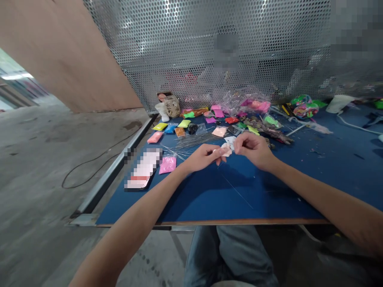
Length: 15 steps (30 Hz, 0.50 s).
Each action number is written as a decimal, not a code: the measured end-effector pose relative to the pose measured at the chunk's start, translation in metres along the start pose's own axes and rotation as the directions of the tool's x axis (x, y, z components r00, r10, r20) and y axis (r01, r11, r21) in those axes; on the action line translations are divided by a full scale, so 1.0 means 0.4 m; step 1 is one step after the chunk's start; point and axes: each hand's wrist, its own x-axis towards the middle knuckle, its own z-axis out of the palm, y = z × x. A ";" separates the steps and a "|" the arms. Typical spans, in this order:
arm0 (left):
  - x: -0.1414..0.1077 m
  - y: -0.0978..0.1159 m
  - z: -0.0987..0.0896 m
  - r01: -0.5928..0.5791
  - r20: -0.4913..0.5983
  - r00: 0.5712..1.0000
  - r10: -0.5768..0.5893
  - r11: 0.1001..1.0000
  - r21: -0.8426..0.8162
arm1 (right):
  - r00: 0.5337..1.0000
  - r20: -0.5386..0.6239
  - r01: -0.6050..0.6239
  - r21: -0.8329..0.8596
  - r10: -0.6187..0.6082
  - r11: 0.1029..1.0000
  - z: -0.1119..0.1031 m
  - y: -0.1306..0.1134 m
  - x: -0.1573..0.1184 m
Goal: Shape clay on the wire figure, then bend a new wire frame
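Observation:
Over the middle of the blue table, my left hand [206, 157] is closed, gripping a small pale pinkish-white lump [227, 150] that looks like soft clay between thumb and fingers. Close to its right, my right hand [253, 148] is in a pinch at the edge of a white crumpled piece with faint dark marks [230, 141], perhaps plastic wrapping. This white piece touches the pale lump. Behind the hands lie a bundle of thin grey wires [194, 141] and a pale peach clay packet [219, 131].
A pink packet [168, 164] and a blurred-out phone-like slab [144, 169] lie at left. Several coloured packets, clear plastic bags [236, 103] and brownish twisted stems [269, 129] line the back. A perforated metal panel [191, 52] rises behind. The table's front edge [239, 221] is near my legs.

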 end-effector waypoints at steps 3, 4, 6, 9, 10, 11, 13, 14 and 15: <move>0.001 -0.012 -0.004 0.007 -0.041 0.999 -0.008 1.000 -0.027 | 0.983 -0.182 0.023 0.028 -0.018 0.999 -0.019 0.027 0.012; 0.001 -0.015 -0.004 0.007 -0.047 0.999 -0.008 1.000 -0.020 | 0.977 -0.215 0.017 0.035 -0.009 0.999 -0.024 0.035 0.016; 0.003 -0.017 -0.003 -0.001 -0.042 0.999 0.002 1.000 0.027 | 0.967 -0.253 -0.011 0.029 0.019 1.000 -0.032 0.048 0.021; 0.004 -0.014 0.000 -0.035 -0.022 0.999 0.039 0.987 0.157 | 0.968 -0.233 -0.089 0.039 0.096 0.995 -0.034 0.059 0.023; 0.004 -0.013 0.000 -0.048 -0.017 0.998 0.053 0.978 0.201 | 0.971 -0.200 -0.122 0.068 0.133 0.990 -0.031 0.060 0.023; 0.004 -0.013 -0.001 -0.061 -0.014 0.998 0.066 0.969 0.238 | 0.974 -0.153 -0.153 0.100 0.167 0.983 -0.025 0.060 0.021; 0.004 -0.012 -0.002 -0.082 -0.012 0.996 0.089 0.954 0.289 | 0.977 -0.041 -0.204 0.114 0.210 0.972 -0.011 0.058 0.015; 0.003 -0.012 -0.002 -0.088 -0.015 0.995 0.097 0.949 0.302 | 0.977 0.005 -0.215 0.090 0.215 0.973 -0.003 0.055 0.011; 0.002 -0.012 -0.003 -0.089 -0.019 0.995 0.099 0.948 0.307 | 0.976 0.038 -0.215 0.051 0.213 0.975 0.005 0.052 0.007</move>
